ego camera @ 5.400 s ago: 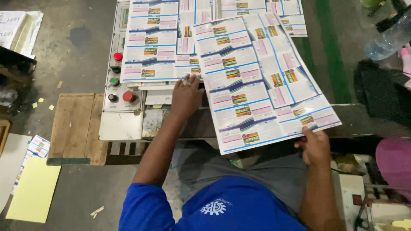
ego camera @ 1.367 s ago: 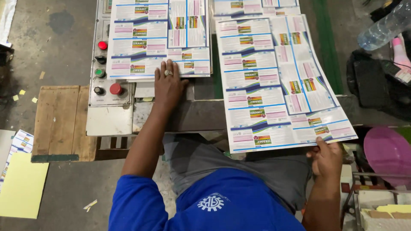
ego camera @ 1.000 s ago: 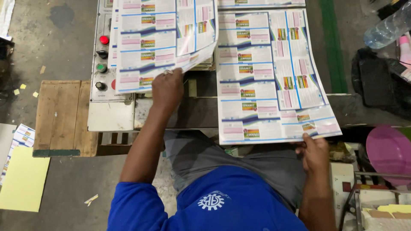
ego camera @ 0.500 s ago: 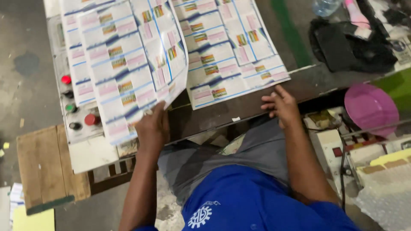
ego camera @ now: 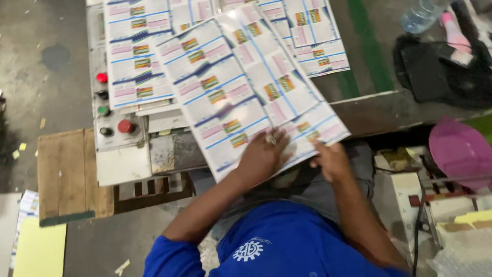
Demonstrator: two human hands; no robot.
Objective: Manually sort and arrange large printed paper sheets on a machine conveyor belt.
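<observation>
Printed sheets point(ego camera: 241, 77) cut off at top; right hand point(ego camera: 330, 159) fingertips hidden underneath.
</observation>
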